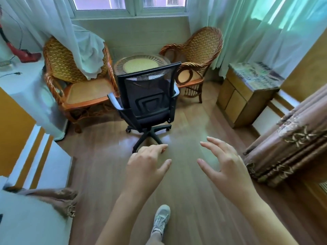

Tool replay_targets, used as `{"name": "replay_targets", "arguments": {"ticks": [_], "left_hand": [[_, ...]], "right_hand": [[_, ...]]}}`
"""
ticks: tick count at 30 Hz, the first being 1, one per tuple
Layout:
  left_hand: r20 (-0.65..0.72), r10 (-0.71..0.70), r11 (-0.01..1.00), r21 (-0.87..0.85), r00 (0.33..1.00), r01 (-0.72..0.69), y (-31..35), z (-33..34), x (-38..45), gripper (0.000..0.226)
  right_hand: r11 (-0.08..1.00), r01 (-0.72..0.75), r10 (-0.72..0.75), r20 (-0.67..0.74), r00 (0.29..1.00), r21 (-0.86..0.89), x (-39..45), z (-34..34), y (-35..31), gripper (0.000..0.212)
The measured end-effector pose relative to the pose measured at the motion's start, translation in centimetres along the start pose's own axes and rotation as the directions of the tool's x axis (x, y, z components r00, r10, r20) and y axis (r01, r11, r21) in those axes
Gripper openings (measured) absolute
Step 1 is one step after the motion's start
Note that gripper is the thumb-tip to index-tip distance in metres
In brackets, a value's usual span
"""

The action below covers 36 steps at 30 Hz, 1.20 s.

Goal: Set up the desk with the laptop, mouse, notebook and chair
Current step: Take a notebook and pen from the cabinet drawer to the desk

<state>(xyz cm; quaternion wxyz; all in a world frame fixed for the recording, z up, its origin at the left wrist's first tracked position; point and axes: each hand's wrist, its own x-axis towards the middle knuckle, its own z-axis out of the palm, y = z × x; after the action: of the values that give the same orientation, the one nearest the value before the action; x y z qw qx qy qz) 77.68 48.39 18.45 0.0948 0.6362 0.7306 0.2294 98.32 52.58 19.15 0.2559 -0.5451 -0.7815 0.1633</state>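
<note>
No brand, label or writing can be read anywhere; the pattern on top of the low wooden cabinet [247,92] at the right is too blurred to make out. The floor [194,191] is wood-look boards with a glossy sheen, in a small room that ends in a bay under a window [131,4] hung with pale sheer curtains [265,32]. In that bay stand two wicker armchairs, the left one [77,82] partly draped by curtain cloth, the right one [198,55] bare, with a small round glass-topped table [139,63] between them. The black mesh office chair [148,99] stands on its castors in front of that table, its back turned to the camera, well apart from both hands. A white-covered surface [26,89] runs along the left, and folded brownish fabric [292,142] lies at the right edge. Both bare forearms reach forward over the floor. The left hand [146,167] is palm down with fingers loosely spread, holding nothing; the right hand [228,165] is likewise empty, fingers spread wide and slightly bent. A grey sneaker [161,220] shows below, between the arms.
</note>
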Motion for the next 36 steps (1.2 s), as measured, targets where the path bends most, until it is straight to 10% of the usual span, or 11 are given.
{"name": "replay_targets", "arguments": {"ticks": [20, 36], "left_hand": [[0.128, 0.343, 0.937, -0.107, 0.93, -0.331, 4.4, 7.2, 30.1, 0.04], [0.126, 0.296, 0.955, -0.044, 0.947, -0.292, 17.5, 18.8, 51.1, 0.042]], "right_hand": [[0.962, -0.268, 0.253, -0.225, 0.941, -0.04, 21.7, -1.0, 9.4, 0.045], [0.972, -0.225, 0.214, -0.13, 0.968, -0.073, 41.5, -7.2, 29.8, 0.043]]}}
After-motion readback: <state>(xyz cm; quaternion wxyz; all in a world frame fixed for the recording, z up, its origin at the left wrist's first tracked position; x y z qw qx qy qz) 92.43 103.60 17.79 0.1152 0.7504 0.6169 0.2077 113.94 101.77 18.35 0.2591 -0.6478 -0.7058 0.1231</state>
